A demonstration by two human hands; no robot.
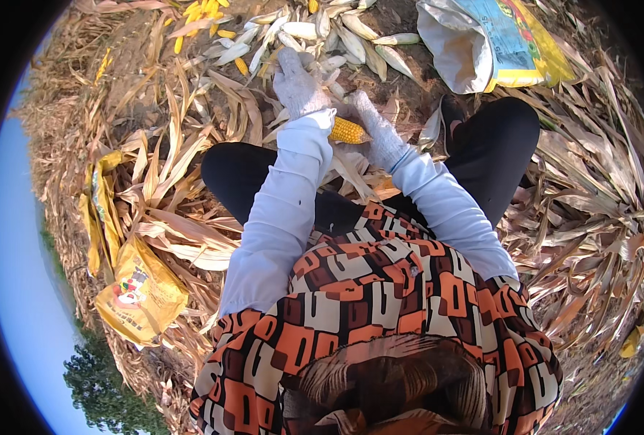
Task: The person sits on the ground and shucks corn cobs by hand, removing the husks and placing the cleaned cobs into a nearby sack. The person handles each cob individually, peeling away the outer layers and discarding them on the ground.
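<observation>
My left hand (300, 87), in a pale knit glove, reaches out over the near edge of a heap of corn ears in whitish husks (349, 43); what its fingers touch is unclear. Just right of it is my right hand (373, 122), gloved likewise, bent inward with its fingertips towards the left hand; its grip is hard to make out. Between my wrists a husked yellow corn cob (348, 131) shows, partly hidden by the left sleeve. Loose husks (354, 171) lie below it, between my folded legs.
Bare yellow cobs (205, 13) lie in a pile at the upper left. An open-mouthed woven sack (463, 49) rests at the upper right. A yellow printed bag (142, 293) lies on dry stalks at the left. Dry corn leaves (588, 201) cover the ground at the right.
</observation>
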